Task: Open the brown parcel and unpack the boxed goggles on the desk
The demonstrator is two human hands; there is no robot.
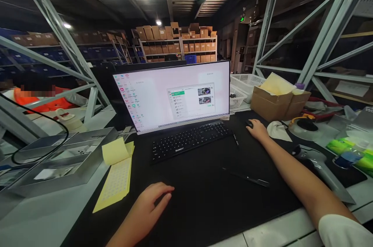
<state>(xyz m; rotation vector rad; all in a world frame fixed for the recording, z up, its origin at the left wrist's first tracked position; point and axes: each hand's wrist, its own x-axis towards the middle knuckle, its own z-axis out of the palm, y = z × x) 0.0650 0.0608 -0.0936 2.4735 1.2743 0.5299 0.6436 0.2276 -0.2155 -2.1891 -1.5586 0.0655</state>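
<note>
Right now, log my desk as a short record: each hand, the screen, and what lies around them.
Left hand: over the black mat, thumb and fingers parted, nothing visible in it
Right hand: on the dark mouse, mostly covering it
Monitor: lit, a window open on its right half
Keyboard: in front of the monitor
Pen: on the mat, between left hand and right forearm
Yellow sheets: left of the keyboard
Cardboard box: beyond the right hand
</note>
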